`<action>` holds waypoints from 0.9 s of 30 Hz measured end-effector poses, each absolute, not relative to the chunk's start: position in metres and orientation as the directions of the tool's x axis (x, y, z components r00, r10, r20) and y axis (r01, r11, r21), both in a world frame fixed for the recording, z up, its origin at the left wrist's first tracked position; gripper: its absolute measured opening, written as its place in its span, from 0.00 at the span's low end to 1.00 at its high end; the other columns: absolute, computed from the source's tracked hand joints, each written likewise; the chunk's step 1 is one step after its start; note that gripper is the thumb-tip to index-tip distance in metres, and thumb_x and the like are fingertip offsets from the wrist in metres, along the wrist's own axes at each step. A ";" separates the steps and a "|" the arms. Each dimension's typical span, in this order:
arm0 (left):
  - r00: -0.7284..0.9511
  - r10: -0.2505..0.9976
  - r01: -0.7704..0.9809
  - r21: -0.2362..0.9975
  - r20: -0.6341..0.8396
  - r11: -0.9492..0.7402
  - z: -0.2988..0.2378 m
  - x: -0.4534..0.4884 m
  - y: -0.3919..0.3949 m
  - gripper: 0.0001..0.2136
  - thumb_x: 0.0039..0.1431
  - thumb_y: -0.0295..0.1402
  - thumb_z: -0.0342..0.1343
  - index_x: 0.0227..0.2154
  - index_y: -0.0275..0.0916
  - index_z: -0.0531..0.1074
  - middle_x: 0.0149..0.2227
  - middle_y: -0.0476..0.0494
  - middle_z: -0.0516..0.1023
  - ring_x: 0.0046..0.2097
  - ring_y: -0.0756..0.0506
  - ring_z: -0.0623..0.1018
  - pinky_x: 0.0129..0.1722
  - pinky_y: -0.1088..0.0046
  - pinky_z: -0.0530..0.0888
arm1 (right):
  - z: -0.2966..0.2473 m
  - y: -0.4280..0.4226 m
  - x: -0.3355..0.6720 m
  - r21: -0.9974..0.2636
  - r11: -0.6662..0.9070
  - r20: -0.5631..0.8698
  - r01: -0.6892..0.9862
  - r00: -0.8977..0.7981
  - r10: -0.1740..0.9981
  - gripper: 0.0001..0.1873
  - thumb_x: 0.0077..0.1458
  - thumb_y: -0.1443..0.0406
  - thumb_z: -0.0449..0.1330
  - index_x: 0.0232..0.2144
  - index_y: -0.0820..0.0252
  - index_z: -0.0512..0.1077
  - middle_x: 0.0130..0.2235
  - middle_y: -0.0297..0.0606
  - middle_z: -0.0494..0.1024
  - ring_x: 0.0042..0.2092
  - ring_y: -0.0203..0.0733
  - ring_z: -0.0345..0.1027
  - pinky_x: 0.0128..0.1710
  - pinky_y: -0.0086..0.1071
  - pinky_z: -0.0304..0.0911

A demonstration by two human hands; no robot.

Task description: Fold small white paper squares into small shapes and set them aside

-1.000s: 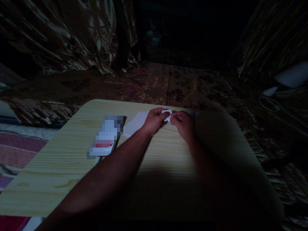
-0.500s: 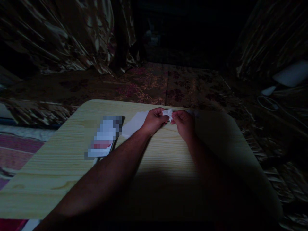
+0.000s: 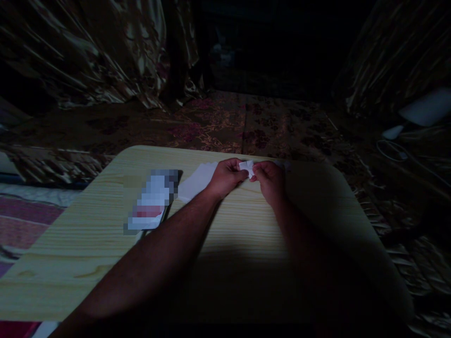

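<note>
A small folded piece of white paper (image 3: 246,166) is held near the far edge of the wooden table (image 3: 243,220). My left hand (image 3: 227,177) pinches its left side between thumb and fingers. On its right side, the fingertips of my right hand (image 3: 270,180) are closed on the same paper. Its lower part is partly covered by my fingers. Sheets of white paper (image 3: 197,180) lie flat on the table just left of my left hand, partly hidden behind my left forearm.
A blurred-out, phone-shaped object (image 3: 151,199) lies on the table's left side. Patterned brown fabric (image 3: 218,122) spreads beyond the far edge, with curtains (image 3: 141,51) behind. A white lamp-like object (image 3: 428,108) and a white cable (image 3: 391,150) are at the right.
Both hands stay in nearly the same place. The folded paper has shifted very slightly between my fingers, and my right fingertips now sit a touch differently on its right edge.
</note>
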State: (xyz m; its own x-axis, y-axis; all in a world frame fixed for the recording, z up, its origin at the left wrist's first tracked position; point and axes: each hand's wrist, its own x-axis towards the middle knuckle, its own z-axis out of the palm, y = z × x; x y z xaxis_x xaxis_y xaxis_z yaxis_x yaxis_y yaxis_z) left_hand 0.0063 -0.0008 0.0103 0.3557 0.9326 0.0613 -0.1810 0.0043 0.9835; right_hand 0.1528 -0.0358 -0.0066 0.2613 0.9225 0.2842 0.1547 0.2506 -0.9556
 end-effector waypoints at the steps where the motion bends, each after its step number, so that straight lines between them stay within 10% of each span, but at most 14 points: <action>1: 0.355 0.933 -0.177 0.984 0.061 0.003 0.010 0.006 -0.001 0.09 0.41 0.28 0.66 0.24 0.36 0.69 0.18 0.54 0.69 0.18 0.55 0.64 0.18 0.78 0.56 | -0.006 -0.036 0.153 -0.958 0.246 0.279 0.150 0.263 0.924 0.13 0.54 0.55 0.63 0.32 0.58 0.72 0.23 0.31 0.76 0.24 0.38 0.73 0.26 0.31 0.67; 12: 0.279 0.958 -0.229 0.974 0.058 0.008 0.014 0.009 -0.004 0.16 0.48 0.30 0.63 0.42 0.41 0.75 0.20 0.57 0.68 0.18 0.54 0.64 0.18 0.78 0.62 | -0.007 -0.037 0.150 -0.961 0.260 0.275 0.093 0.217 0.937 0.15 0.52 0.53 0.65 0.32 0.58 0.71 0.28 0.32 0.77 0.26 0.36 0.72 0.25 0.30 0.69; 27: 0.271 0.958 -0.140 0.989 0.092 -0.056 0.013 0.008 -0.005 0.11 0.41 0.33 0.69 0.29 0.36 0.77 0.23 0.49 0.76 0.22 0.53 0.69 0.22 0.76 0.64 | -0.003 -0.037 0.150 -0.959 0.266 0.283 0.101 0.238 0.929 0.13 0.53 0.54 0.64 0.32 0.57 0.73 0.31 0.34 0.79 0.28 0.36 0.73 0.28 0.30 0.72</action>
